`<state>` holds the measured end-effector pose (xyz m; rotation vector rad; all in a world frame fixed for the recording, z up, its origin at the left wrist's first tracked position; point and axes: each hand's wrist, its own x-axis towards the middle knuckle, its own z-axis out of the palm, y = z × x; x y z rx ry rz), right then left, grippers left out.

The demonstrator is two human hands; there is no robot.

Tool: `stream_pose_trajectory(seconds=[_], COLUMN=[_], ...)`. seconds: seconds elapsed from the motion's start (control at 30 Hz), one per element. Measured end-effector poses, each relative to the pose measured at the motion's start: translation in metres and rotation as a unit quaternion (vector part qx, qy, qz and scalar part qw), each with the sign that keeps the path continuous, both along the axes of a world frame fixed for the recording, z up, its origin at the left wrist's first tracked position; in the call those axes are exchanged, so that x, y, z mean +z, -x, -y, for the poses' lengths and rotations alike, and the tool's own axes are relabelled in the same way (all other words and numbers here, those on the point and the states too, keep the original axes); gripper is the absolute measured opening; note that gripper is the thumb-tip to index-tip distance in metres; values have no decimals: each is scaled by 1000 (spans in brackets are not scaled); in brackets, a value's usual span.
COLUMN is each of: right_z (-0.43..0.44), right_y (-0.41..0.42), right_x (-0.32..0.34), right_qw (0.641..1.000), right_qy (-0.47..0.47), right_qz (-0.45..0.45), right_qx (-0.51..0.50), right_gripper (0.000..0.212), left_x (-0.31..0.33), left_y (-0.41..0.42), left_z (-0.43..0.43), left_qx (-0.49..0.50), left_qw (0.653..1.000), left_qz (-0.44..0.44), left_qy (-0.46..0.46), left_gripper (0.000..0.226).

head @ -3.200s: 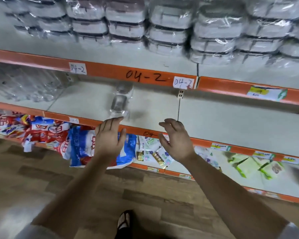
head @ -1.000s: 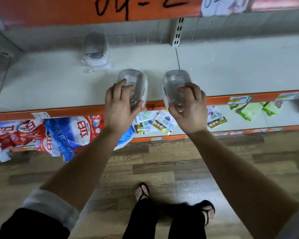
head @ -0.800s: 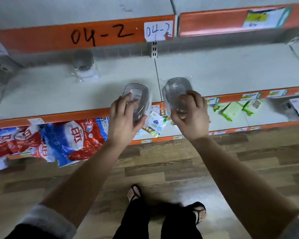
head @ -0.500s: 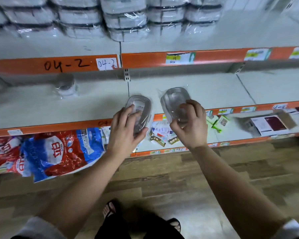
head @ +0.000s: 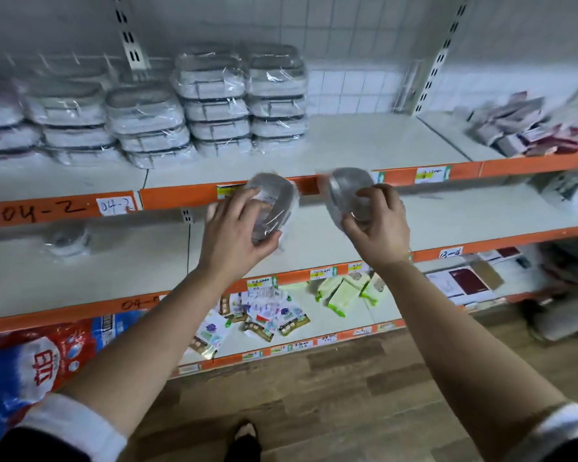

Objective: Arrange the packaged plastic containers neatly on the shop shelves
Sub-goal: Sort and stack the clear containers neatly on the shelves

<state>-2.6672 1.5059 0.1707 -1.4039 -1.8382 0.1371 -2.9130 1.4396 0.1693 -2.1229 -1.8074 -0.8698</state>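
L hand (head: 234, 235) wraps one wrapped container (head: 274, 205). R hand (head: 377, 225) pinches second container (head: 347, 195) by its lower end. Both are in air, at upper shelf (head: 364, 141) lip. Risk: slick film + fingertip grip, R one may slip. Stacked packs (head: 214, 105) up-left of L hand could topple if bumped.

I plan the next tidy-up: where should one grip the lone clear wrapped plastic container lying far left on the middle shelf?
Probably pinch the lone clear wrapped plastic container across its rounded sides, reaching in from the front; the orange-edged shelf above overhangs it. It is blurred.
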Motion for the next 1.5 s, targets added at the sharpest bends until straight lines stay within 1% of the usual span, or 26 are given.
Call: stream_pose_trajectory(seconds=[0.1,0.2,0.27,0.5,0.67,0.8,0.87,0.97,1.07,1.13,1.2,1.3,1.4,1.43,1.5], right_z=[-37,-75,-99,-169,-203,-231,-242,-254,-270,-282,-291,-300,-308,-310,-314], right_y=[-10,-20,-25,-45,-57,-73,-81,-94,-106,-111,-114,-116,-114,-113,-112], right_x=[14,22,25,26,24,23,22,22,24,26,25,23,20,20,18], right_qw=[1000,999,999,992,989,982,983,988,987,988,988,989,990,990,991], right_qy=[-1,-7,-3,84,106,122,124,120,118,119,114,102,89,86,77], right_qz=[14,40,51,90,103,147,138,97,104,103,106,99,92,89,85], right_qx=[-8,-4,-5,-11,-4,-1,7,-9,-16,-3,17,38,59,65,75], right_gripper=[45,40,41,42,43,46,45,37,36,39,40,38,33,33,31], left_x=[8,11,13,18,17,19,19,18,17,17,18,21,25,26,29], left_y=[-6,-8,-10,-24,-42,-64,-77,-94,-106,-113,-121,-133,-136,-135,-130], left_z=[-31,-66,-90,-159,-187,-211,-223,-244,-265,-280,-295,-317,-336,-342,-356], left_qx=[-2,-14,-22,-57,-78,-88,-90,-93,-111,-84,-29,28,58,65,84], left_qw=[1000,1000,999,997,994,993,992,991,988,988,989,984,979,978,980], left_qz=[2,20,22,12,8,12,17,33,0,-44,-70,-71,-69,-66,-58], left_qy=[6,10,22,52,72,84,81,89,109,120,131,159,184,185,173], left_gripper=[52,51,51,52,55,56,55,45,45,46,46,55,66,67,61])
